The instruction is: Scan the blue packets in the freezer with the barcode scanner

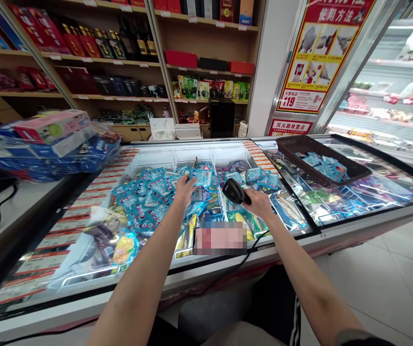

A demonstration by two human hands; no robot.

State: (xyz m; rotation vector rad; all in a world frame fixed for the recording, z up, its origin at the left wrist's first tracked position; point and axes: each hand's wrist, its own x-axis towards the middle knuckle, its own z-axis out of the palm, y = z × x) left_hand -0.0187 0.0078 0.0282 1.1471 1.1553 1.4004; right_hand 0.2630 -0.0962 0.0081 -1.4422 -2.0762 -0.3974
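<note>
My right hand is wrapped round the handle of a black barcode scanner, its head pointing left. A small blue packet is pinched at its left edge by the fingers of my left hand. Beneath my left hand, many similar blue packets lie in a loose heap on the freezer's glass top. A few more blue packets lie beyond the scanner. From the right hand's side a black cable runs down over the freezer's front edge.
At the right a brown tray holds several blue packets. Wrapped blue and pink boxes are stacked at the left. A blurred-out flat object lies near the front edge. Stocked shelves stand behind the freezer.
</note>
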